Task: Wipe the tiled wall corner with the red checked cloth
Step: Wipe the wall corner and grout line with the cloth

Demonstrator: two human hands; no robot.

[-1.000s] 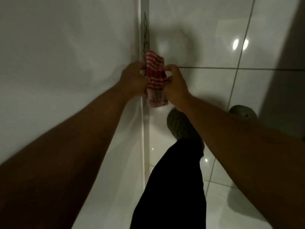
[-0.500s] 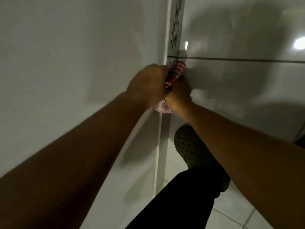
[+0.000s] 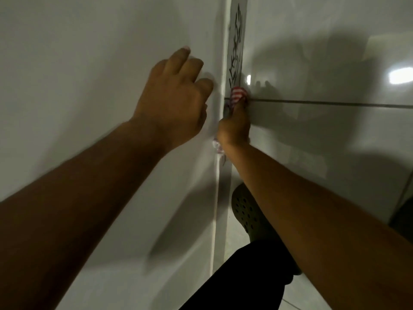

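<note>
Now R hand (image 3: 234,128) grips cloth (image 3: 238,96) at wall corner (image 3: 223,63); L hand (image 3: 176,101) loose, empty.

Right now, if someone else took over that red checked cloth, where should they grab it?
Probably the loose tail hanging below the right hand, coming from underneath. The upper end of the red checked cloth is pressed into the wall corner.

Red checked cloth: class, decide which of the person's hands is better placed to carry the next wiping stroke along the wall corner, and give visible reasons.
Right. The right hand grips the red checked cloth against the wall corner; the left hand is empty by the left wall.
</note>
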